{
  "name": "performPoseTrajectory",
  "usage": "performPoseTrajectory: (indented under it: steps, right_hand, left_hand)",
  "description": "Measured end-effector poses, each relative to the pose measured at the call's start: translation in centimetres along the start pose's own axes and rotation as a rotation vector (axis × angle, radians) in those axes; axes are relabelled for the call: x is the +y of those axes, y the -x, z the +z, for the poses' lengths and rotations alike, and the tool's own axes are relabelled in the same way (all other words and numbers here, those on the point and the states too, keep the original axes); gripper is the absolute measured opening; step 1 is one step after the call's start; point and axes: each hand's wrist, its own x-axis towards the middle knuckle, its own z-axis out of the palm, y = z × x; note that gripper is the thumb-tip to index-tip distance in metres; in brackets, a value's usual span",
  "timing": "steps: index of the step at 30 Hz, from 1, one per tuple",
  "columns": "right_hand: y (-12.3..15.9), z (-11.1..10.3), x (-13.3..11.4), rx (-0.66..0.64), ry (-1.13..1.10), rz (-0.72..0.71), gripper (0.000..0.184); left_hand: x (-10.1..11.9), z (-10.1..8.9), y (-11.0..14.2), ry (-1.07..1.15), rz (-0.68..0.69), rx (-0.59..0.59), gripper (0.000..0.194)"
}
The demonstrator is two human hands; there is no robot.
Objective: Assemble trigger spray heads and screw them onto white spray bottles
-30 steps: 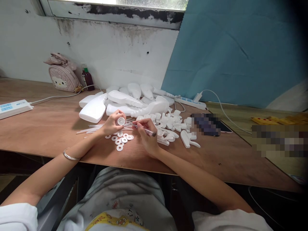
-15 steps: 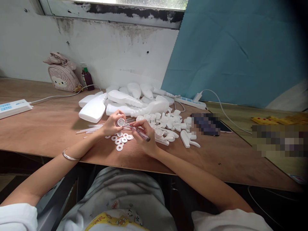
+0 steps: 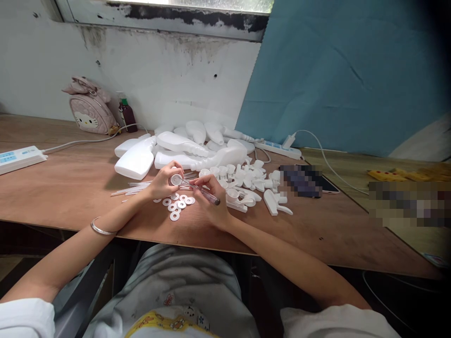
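Note:
My left hand (image 3: 162,183) is closed around a small white round cap (image 3: 175,179), holding it just above the wooden table (image 3: 70,188) with its open side towards me. My right hand (image 3: 210,197) pinches a thin pen-like tool (image 3: 202,193) with a clear handle, and its metal tip reaches into the cap. Several white flat ring washers (image 3: 177,205) lie on the table right under both hands. Thin white tubes (image 3: 132,188) lie to the left of my left hand.
White spray bottles (image 3: 183,145) are piled behind my hands, with white trigger and cap parts (image 3: 246,185) to the right. A phone (image 3: 305,180), power strips (image 3: 21,157) (image 3: 278,150) with cables, a pink bag (image 3: 89,112) and a small dark bottle (image 3: 126,115) also sit on the table.
My right hand swung the tool round from lying flat near the cap until its tip went into the cap. The left hand stayed in place with the cap.

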Motion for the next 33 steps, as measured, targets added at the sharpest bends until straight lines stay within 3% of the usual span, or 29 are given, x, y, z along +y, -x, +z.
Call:
performPoseTrajectory:
  steps: [9,14,21,28,33]
  right_hand:
    - [0.3,0.1,0.4,-0.075,0.132,-0.11,0.015]
    - [0.0,-0.1,0.1,-0.088,0.118,0.001,0.012]
    - [-0.7,-0.4,0.0,-0.063,-0.128,0.155,0.006]
    - [-0.5,-0.1,-0.1,-0.03,-0.237,0.166,0.006]
    - [-0.8,0.0,-0.2,0.038,-0.256,0.23,0.013]
  left_hand:
    - [-0.5,0.2,0.1,0.005,0.026,-0.003,0.014]
    - [-0.6,0.2,0.2,-0.014,0.017,-0.033,0.014]
    - [-0.5,0.1,0.2,0.048,0.04,-0.035,0.012]
    - [-0.4,0.0,0.1,0.069,0.027,-0.048,0.012]
    - [-0.4,0.0,0.3,-0.049,0.06,-0.092,0.013]
